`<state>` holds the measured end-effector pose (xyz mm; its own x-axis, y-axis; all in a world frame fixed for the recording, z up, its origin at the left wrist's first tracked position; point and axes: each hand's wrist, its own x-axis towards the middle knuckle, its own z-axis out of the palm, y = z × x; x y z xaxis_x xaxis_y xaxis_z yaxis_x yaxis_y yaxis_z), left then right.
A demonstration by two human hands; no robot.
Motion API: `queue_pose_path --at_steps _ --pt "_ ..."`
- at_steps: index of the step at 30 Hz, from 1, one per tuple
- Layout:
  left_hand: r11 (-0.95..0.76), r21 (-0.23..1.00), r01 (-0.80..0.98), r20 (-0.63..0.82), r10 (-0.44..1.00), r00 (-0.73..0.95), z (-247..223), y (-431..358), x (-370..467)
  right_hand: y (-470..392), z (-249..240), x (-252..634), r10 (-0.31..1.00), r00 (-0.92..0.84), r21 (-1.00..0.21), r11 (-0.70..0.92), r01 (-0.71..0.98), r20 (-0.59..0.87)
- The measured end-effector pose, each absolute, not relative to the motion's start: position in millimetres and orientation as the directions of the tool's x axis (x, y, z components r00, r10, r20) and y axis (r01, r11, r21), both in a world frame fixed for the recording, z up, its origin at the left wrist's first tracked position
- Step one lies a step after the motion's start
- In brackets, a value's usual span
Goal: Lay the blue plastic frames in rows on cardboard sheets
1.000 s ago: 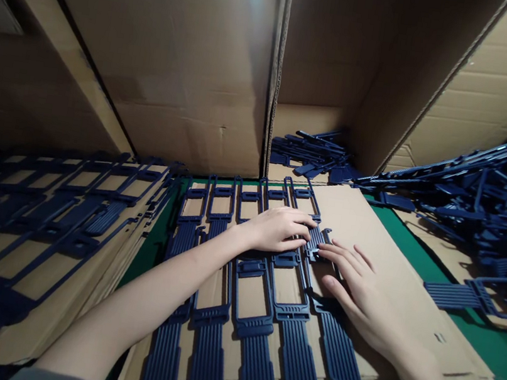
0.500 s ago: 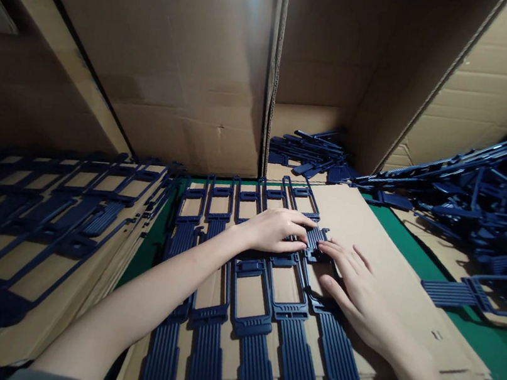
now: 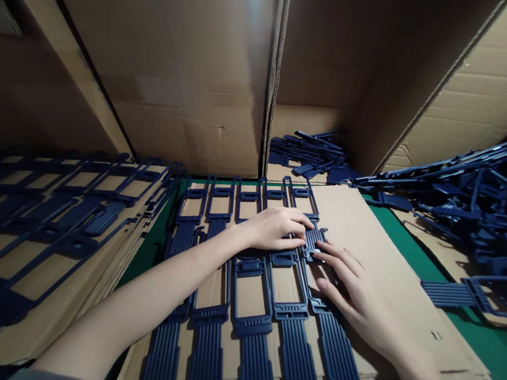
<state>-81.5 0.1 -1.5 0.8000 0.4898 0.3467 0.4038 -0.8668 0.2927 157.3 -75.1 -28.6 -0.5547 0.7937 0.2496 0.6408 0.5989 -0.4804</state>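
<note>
Dark blue plastic frames with ribbed paddle ends lie in rows on a stack of cardboard sheets point(image 3: 342, 219). My left hand point(image 3: 276, 228) reaches across them, its fingers apart and bent, the tips on or beside the ribbed part of a rear frame point(image 3: 316, 236) in the rightmost column. Close by, my right hand point(image 3: 351, 284) has its fingers spread, with the fingertips at the joint below that ribbed part. Its palm hovers beside a front frame whose ribbed paddle point(image 3: 337, 348) points toward me. Neither hand grips anything that I can see.
Another cardboard stack point(image 3: 68, 315) with similar blue frames stands at left. A tangled heap of blue parts point(image 3: 480, 205) lies at right, and a smaller pile point(image 3: 311, 154) sits inside an open carton point(image 3: 312, 116). Green tabletop point(image 3: 491, 352) shows between the stacks.
My right hand has shifted slightly left and down, its fingertips now lower along the frame. My left hand has drawn back a little to the left. The frames look unmoved.
</note>
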Motion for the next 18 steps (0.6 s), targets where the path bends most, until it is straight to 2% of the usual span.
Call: queue_pose_path --at_steps 6,10,18 --pt "-0.868 0.236 0.437 0.342 0.495 0.799 -0.5 0.6 -82.0 -75.3 -26.3 156.3 0.800 -0.543 -0.518 0.587 0.622 0.254" --pt "-0.823 0.183 0.539 0.331 0.567 0.754 -4.7 1.1 -82.8 -75.0 -26.7 155.5 0.799 -0.542 -0.523 0.588 0.617 0.260" --pt "-0.784 0.216 0.582 0.309 0.620 0.721 -7.9 0.9 -81.6 -72.3 -31.4 157.8 0.791 -0.545 -0.489 0.606 0.628 0.279"
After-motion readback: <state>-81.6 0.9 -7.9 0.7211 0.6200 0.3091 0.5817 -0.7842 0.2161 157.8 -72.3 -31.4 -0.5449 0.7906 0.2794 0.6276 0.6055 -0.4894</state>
